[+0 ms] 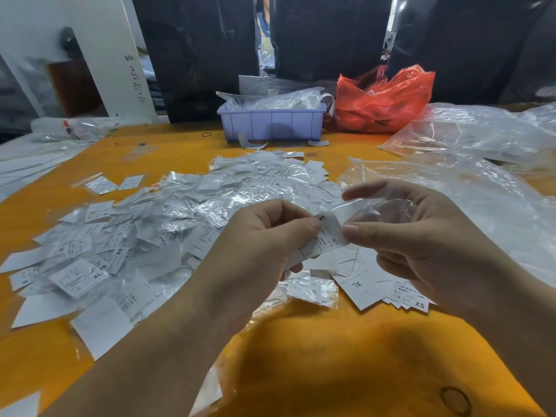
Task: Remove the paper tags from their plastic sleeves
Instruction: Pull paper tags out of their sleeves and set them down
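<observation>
A white paper tag marked S is held between both hands above the orange table. My left hand pinches its left end between thumb and fingers. My right hand pinches the tag's right edge with the thumb, and its curled fingers hold a clear plastic sleeve. A big heap of sleeved tags spreads over the table to the left and behind. Bare paper tags marked XL and XS lie in a small pile under my right hand.
A lilac plastic bin stuffed with clear bags stands at the back centre, a red plastic bag to its right. Large clear plastic bags cover the right side. Rubber bands lie on the table.
</observation>
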